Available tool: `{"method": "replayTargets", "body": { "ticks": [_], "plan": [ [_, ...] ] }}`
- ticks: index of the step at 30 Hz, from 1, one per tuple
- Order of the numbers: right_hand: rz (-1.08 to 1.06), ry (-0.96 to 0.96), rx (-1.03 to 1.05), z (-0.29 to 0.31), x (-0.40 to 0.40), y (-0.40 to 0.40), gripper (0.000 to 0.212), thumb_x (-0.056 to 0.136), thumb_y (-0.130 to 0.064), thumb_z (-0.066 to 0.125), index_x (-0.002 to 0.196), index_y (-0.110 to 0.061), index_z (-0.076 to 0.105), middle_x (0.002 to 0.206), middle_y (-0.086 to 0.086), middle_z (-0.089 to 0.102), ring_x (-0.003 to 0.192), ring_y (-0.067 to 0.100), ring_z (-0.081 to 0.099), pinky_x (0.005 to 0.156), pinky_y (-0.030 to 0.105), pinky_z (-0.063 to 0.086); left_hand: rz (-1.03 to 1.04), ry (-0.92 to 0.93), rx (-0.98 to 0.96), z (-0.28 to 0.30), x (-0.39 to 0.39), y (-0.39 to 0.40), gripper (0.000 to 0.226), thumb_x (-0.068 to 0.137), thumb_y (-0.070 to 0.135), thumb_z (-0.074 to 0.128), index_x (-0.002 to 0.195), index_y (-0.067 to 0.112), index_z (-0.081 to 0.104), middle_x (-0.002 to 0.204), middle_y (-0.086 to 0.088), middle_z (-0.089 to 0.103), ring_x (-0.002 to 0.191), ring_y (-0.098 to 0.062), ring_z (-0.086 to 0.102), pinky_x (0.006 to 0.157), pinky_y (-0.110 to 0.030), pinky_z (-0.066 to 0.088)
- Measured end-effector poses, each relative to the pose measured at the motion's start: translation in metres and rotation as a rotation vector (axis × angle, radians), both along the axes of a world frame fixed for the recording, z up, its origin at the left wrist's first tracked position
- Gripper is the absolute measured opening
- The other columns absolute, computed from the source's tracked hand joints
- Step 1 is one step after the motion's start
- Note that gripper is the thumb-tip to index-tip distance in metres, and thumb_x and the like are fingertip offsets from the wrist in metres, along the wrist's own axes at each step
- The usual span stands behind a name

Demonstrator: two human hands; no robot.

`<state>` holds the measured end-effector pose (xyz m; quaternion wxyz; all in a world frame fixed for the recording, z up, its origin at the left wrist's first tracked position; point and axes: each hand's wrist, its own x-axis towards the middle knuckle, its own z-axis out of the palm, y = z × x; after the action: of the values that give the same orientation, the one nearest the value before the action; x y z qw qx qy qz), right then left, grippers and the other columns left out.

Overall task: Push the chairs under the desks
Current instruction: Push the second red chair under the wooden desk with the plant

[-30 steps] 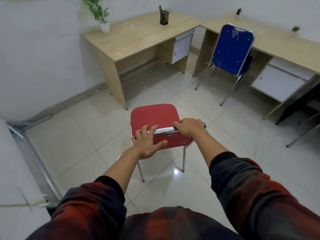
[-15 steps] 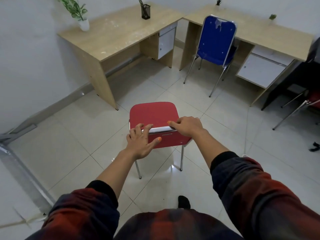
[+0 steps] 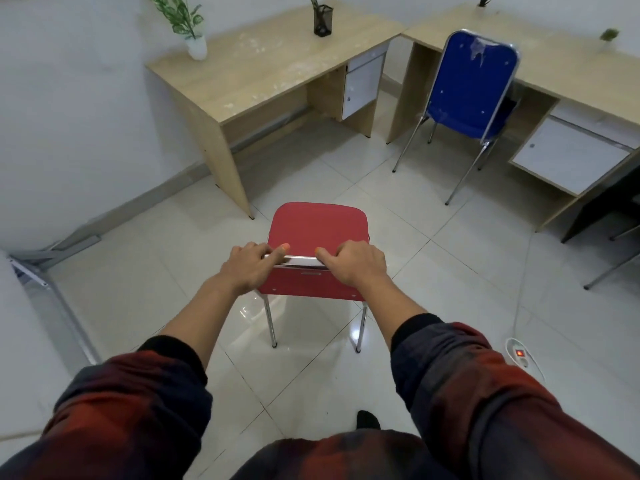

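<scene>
A red chair (image 3: 317, 225) with chrome legs stands on the tiled floor in front of me, its seat pointing toward the left wooden desk (image 3: 263, 67). My left hand (image 3: 251, 265) and my right hand (image 3: 356, 263) both grip the chrome top rail of its backrest. The chair stands a short way off the desk's near corner, apart from it. A blue chair (image 3: 467, 88) stands at the right wooden desk (image 3: 554, 60), its seat partly under the desktop.
A potted plant (image 3: 188, 27) and a black pen holder (image 3: 322, 19) stand on the left desk. White drawer units hang under both desks. A power strip (image 3: 519, 353) with a cable lies on the floor at the right. Metal legs (image 3: 613, 265) of another chair show at the right edge.
The red chair and both hands have moved forward toward the left desk. My left hand has closed more firmly round the rail. The view has swung to face the desks more squarely.
</scene>
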<state>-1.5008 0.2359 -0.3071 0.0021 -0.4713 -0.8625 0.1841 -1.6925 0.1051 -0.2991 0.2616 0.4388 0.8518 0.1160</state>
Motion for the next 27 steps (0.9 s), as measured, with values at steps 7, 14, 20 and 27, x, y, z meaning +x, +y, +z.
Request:
{"method": "replayTargets", "body": {
  "ticks": [7,14,20,27],
  "plan": [
    [-0.002,0.013,0.025,-0.004,0.046,0.065,0.07,0.077,-0.075,0.034,0.07,-0.016,0.071,0.063,-0.001,0.066,0.063,0.02,0.062,0.064,0.033,0.051,-0.12,0.101,-0.116,-0.002,0.054,0.072,0.079,0.089,0.077,0.018,0.106,0.02,0.07,0.105,-0.003,0.068,0.092,-0.025,0.059,0.084,-0.038,0.048],
    [-0.011,0.054,0.026,-0.004,0.076,0.117,0.056,0.073,-0.063,0.041,0.072,-0.018,0.074,0.067,-0.002,0.069,0.066,0.02,0.064,0.063,0.03,0.051,-0.147,0.207,-0.085,-0.014,0.09,0.122,0.072,0.094,0.061,0.02,0.083,0.008,0.067,0.082,-0.008,0.065,0.075,-0.025,0.059,0.068,-0.034,0.044],
    [0.002,0.068,0.026,-0.001,0.085,0.159,0.046,0.073,-0.056,0.045,0.063,-0.018,0.069,0.058,-0.004,0.062,0.06,0.017,0.057,0.055,0.025,0.038,-0.088,0.206,-0.01,-0.021,0.103,0.155,0.071,0.09,0.065,0.02,0.08,0.015,0.07,0.079,-0.003,0.066,0.073,-0.024,0.061,0.07,-0.034,0.048],
    [-0.026,0.129,0.016,0.009,0.062,0.173,0.054,0.076,-0.061,0.043,0.068,-0.016,0.072,0.063,-0.001,0.066,0.062,0.02,0.06,0.059,0.028,0.046,-0.039,0.261,0.017,-0.012,0.08,0.177,0.06,0.091,0.062,0.032,0.082,0.017,0.071,0.081,-0.005,0.064,0.077,-0.029,0.057,0.068,-0.034,0.04]
  ]
}}
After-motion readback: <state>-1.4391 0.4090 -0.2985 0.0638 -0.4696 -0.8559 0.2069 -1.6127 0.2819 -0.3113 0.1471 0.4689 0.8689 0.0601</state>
